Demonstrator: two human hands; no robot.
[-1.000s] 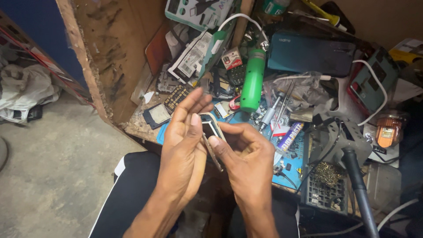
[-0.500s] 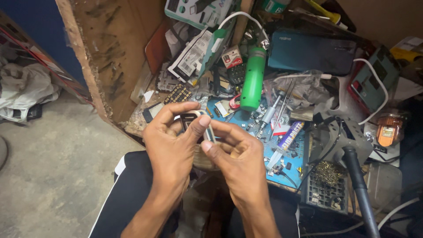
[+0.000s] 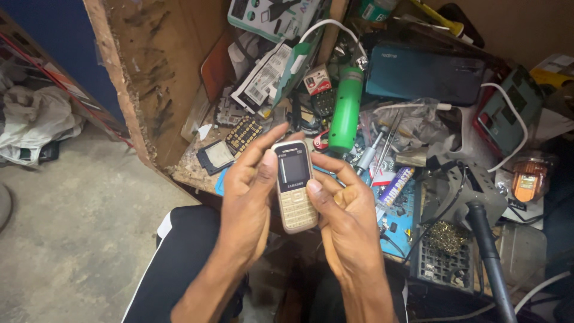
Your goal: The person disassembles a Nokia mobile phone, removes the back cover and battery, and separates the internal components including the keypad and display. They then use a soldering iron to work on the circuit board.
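A small beige keypad phone point(image 3: 294, 186) with a dark screen stands upright, face toward me, between both hands. My left hand point(image 3: 251, 197) grips its left side, thumb lying on the edge of the screen. My right hand point(image 3: 347, 215) holds the right side, with its thumb resting on the keypad. The hands hover over the front edge of a cluttered workbench point(image 3: 191, 170), above my lap in dark trousers point(image 3: 179, 263).
Behind the phone lie a green cylindrical tool point(image 3: 345, 110), a teal phone box point(image 3: 424, 72), a loose keypad point(image 3: 242, 134), white cables and blister packs. A soldering stand point(image 3: 472, 197) with brass wool is at right. A worn wooden panel point(image 3: 155, 78) and concrete floor point(image 3: 72, 227) are at left.
Earlier the hands were working on the phone edge-on, with its parts apart. Now the phone is turned face toward me, in one piece, held by both hands.
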